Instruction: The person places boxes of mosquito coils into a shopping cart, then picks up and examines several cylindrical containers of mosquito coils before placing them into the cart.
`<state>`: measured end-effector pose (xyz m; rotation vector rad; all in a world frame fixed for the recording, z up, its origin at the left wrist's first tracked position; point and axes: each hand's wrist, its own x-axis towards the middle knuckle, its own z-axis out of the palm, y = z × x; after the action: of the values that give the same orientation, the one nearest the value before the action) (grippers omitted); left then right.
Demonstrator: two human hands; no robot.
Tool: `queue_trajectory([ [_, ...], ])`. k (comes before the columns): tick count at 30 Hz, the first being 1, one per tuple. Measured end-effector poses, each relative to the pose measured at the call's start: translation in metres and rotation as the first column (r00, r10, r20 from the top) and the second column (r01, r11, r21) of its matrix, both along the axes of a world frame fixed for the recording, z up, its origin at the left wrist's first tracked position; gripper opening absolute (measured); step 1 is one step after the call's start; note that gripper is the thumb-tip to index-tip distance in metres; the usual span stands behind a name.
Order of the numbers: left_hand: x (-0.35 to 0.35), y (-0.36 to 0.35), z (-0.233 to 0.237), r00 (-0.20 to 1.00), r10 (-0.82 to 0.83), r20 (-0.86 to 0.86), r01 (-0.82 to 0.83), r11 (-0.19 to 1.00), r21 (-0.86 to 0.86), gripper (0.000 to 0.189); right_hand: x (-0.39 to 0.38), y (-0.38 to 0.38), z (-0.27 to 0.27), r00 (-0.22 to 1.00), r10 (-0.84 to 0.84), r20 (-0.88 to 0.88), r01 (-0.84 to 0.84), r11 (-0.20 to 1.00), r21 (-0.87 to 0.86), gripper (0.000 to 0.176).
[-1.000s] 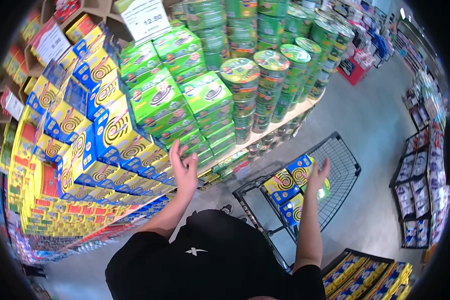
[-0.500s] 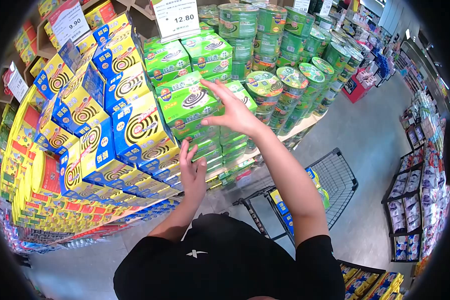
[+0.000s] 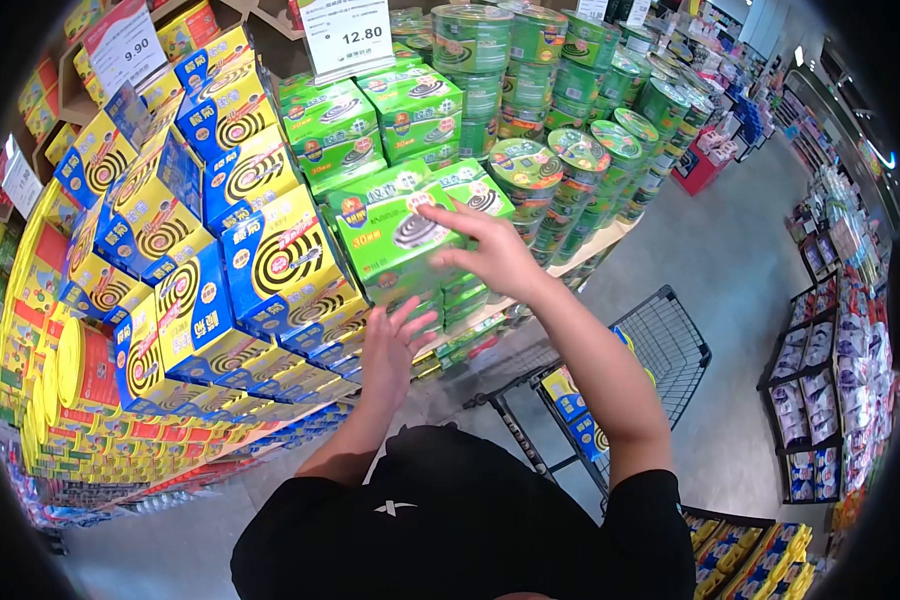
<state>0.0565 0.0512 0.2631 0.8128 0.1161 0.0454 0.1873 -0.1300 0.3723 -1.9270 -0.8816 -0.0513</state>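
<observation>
My right hand [image 3: 495, 252] lies over the front right edge of a green mosquito-coil box [image 3: 390, 240] on top of a stack of the same green boxes, fingers curled onto it. The box sits tilted out toward me. My left hand [image 3: 395, 345] is just below that box with its fingers spread, holding nothing, close to the lower green boxes [image 3: 450, 295]. Blue and yellow coil boxes [image 3: 270, 260] are stacked right beside it on the left.
Round green tins [image 3: 530, 165] are piled to the right of the boxes. A price sign reading 12.80 [image 3: 348, 35] stands above. A black wire cart [image 3: 675, 345] holding blue and yellow boxes [image 3: 570, 395] is at my right, with grey aisle floor [image 3: 730, 240] beyond.
My right hand left the cart, came up to the shelf and settled on the top green box, which now leans out. My left hand dropped slightly and spread its fingers under it.
</observation>
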Motion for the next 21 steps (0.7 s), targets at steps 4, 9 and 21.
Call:
queue_trajectory([
  [4,-0.006,0.004,-0.001,0.997,-0.024,0.075,0.031,0.994,-0.100,0.066,-0.052,-0.034,-0.001,0.999,-0.052,-0.010,0.052,0.998,-0.038,0.064],
  [9,-0.022,0.011,0.018,0.979,-0.191,0.077,0.183,0.979,0.094,0.083,-0.126,-0.074,-0.008,0.990,-0.095,0.101,0.101,0.993,-0.064,0.067],
  [21,-0.038,-0.035,-0.043,0.810,-0.536,-0.239,0.581,0.787,0.205,0.087,-0.262,-0.105,-0.094,0.840,-0.441,-0.317,0.458,0.889,-0.022,0.087],
])
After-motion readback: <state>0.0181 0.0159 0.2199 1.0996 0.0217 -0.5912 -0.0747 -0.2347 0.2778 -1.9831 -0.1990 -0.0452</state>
